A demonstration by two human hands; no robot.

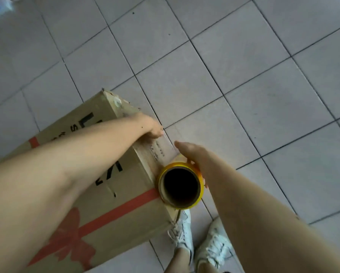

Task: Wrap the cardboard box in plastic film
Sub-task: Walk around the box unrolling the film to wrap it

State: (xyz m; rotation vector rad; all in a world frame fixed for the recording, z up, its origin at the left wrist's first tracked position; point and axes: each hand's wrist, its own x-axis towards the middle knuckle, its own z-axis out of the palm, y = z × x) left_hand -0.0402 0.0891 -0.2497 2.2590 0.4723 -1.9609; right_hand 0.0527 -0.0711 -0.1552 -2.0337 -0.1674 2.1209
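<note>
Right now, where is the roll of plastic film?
In the head view the roll of plastic film is low and centre, gripped by the right hand against the right side of the cardboard box, just above the white shoes.

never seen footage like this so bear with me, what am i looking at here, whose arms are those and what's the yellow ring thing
There is no machine here: a camera worn on a person's head looks down at their own arms and white shoes. A cardboard box stands on the tiled floor. The right hand grips a roll of plastic film, seen end-on, so its yellow rim rings the dark hollow core. The left hand reaches over the box's far edge, where clear film seems to stretch along its side.
</note>
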